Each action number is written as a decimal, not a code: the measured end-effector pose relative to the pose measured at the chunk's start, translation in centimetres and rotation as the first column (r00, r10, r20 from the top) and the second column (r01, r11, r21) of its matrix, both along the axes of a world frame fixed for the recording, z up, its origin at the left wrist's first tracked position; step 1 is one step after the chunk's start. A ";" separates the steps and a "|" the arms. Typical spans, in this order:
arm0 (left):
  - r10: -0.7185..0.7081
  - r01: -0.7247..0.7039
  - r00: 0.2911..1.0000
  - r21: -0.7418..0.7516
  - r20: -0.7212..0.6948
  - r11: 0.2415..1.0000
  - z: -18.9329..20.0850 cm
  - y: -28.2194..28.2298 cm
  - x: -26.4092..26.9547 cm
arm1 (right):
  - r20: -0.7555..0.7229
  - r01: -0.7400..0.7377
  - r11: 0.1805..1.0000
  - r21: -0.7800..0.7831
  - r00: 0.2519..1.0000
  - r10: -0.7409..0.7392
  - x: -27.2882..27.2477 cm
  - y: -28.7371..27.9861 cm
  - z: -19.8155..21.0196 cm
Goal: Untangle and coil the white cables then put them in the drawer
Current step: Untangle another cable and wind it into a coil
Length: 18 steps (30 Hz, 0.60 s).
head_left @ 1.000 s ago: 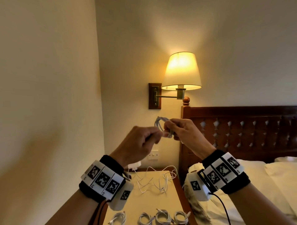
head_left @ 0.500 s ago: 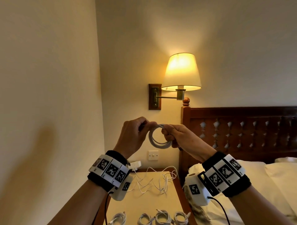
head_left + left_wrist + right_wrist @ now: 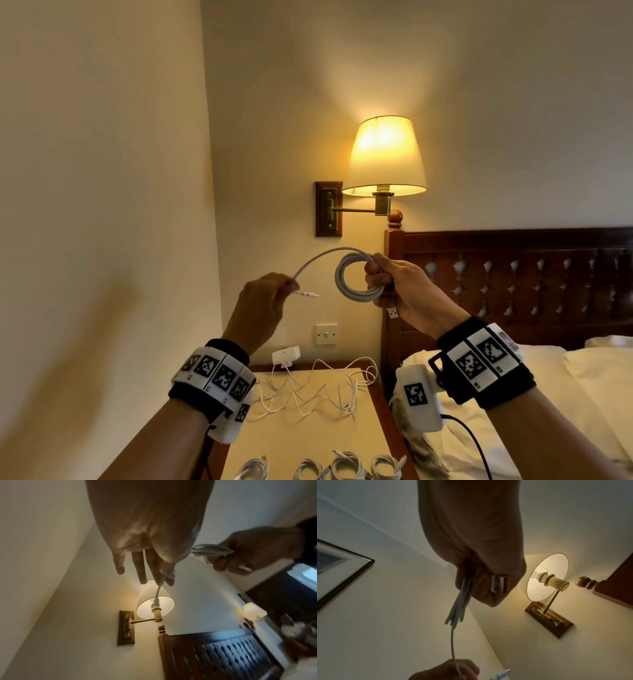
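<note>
My right hand (image 3: 376,279) is raised in front of the headboard and grips a coiled white cable (image 3: 354,289). The cable's USB plug (image 3: 393,312) sticks out under that fist, as the right wrist view shows at the plug (image 3: 498,584) beside the coil (image 3: 458,609). A free tail arcs left from the coil to my left hand (image 3: 291,287), which pinches it just behind the small connector (image 3: 307,293). In the left wrist view the cable (image 3: 158,591) runs between thumb and forefinger, the other fingers (image 3: 142,568) straight. The drawer is out of sight.
Below my hands stands a nightstand (image 3: 308,435) with a loose tangle of white cables (image 3: 318,390) at its back and several coiled cables (image 3: 342,467) at its front edge. A lit wall lamp (image 3: 383,157), a dark headboard (image 3: 513,274) and the bed (image 3: 582,383) lie right.
My hands have drawn apart. The left hand has let go of the coil and pulled the cable's free end out to the left; the right hand now holds the coil alone.
</note>
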State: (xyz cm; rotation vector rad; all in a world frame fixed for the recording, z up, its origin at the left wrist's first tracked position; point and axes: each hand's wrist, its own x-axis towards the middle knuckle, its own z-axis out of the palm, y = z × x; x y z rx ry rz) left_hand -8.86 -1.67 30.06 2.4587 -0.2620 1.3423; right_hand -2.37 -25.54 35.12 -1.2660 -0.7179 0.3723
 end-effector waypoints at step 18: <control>-0.685 0.106 0.728 -0.989 0.006 0.104 4.1 -7.0 -2.3 | 0.047 0.010 0.999 -0.041 0.999 -0.008 -1.0 2.9 -0.8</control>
